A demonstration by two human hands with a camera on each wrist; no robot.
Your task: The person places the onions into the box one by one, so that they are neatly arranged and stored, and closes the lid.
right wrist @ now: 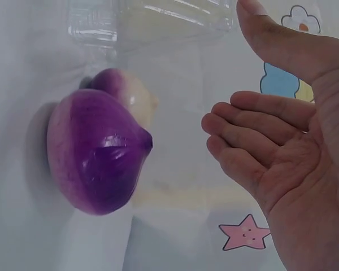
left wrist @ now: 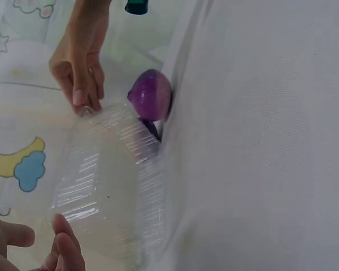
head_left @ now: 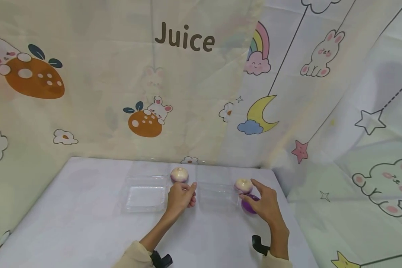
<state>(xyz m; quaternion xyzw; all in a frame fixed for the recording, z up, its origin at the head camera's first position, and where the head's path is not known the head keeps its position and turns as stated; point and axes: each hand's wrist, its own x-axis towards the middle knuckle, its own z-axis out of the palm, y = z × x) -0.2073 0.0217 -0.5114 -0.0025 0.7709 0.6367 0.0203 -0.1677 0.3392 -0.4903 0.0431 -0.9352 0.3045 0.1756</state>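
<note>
My left hand [head_left: 181, 197] is at the left edge of the right clear plastic container [head_left: 217, 197], thumb and fingers apart with nothing between them. In the left wrist view its fingertips overlap the container's near side. My right hand [head_left: 266, 204] is at the container's right end. Its thumb is stretched out by the container's corner and its fingers are loosely extended, as the right wrist view shows. Below that palm are a purple onion [right wrist: 101, 152] and a white-and-purple onion [right wrist: 133, 99], side by side. A second white-and-purple onion [head_left: 179, 174] sits just beyond my left hand.
Another clear plastic container [head_left: 146, 212] lies with its lid raised to the left of my left hand. A white cloth covers the table [head_left: 87, 223]. Printed curtains [head_left: 194, 82] hang close behind the table and along its right side.
</note>
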